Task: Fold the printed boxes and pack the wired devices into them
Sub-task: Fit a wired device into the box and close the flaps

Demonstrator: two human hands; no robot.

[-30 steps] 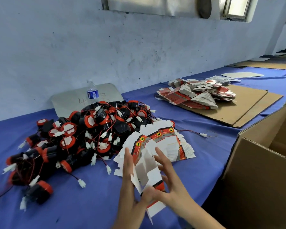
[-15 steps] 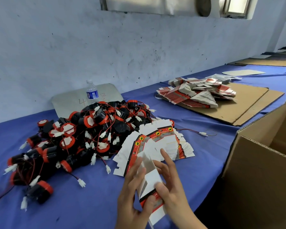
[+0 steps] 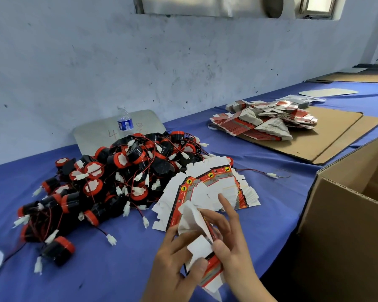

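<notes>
Head view shows your left hand and right hand both pinching one box, held above the cloth so its flaps can swing free. Your right index points loose toward the fanned blanks just beyond. Devices lie heaped to the left, close for packing; the carton waits at right.

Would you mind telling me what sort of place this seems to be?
Probably a small workshop's packing bench: a heap of wired devices lies on the blue cloth beside fanned flat printed boxes, with a large corrugated carton at the right.
</notes>
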